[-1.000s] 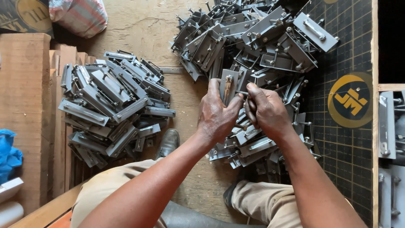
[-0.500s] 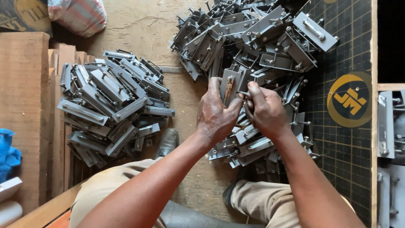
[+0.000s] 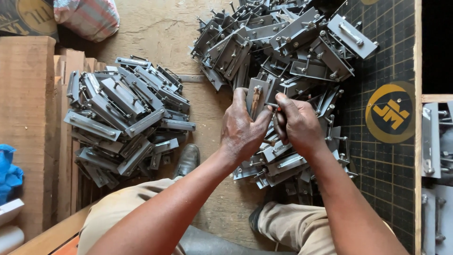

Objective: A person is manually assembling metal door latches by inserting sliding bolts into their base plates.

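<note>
Here the left hand (image 3: 243,130) grips a grey metal bracket (image 3: 257,97), its long axis running twelve to six, upright above the knuckles. At three o'clock, touching, the right hand (image 3: 299,125) pinches a small tool (image 3: 272,106) against it.

Bracket (image 3: 257,97) in the left hand (image 3: 243,130): grey metal, matt, with a rust-brown strip down its middle. Left pile (image 3: 122,118) and right pile (image 3: 283,42): the same dull grey metal, bolts slightly shinier. Floor (image 3: 160,33): rough, dusty. Planks (image 3: 26,108): bare, unfinished wood. Shoe (image 3: 188,159): dark, worn leather.
</note>
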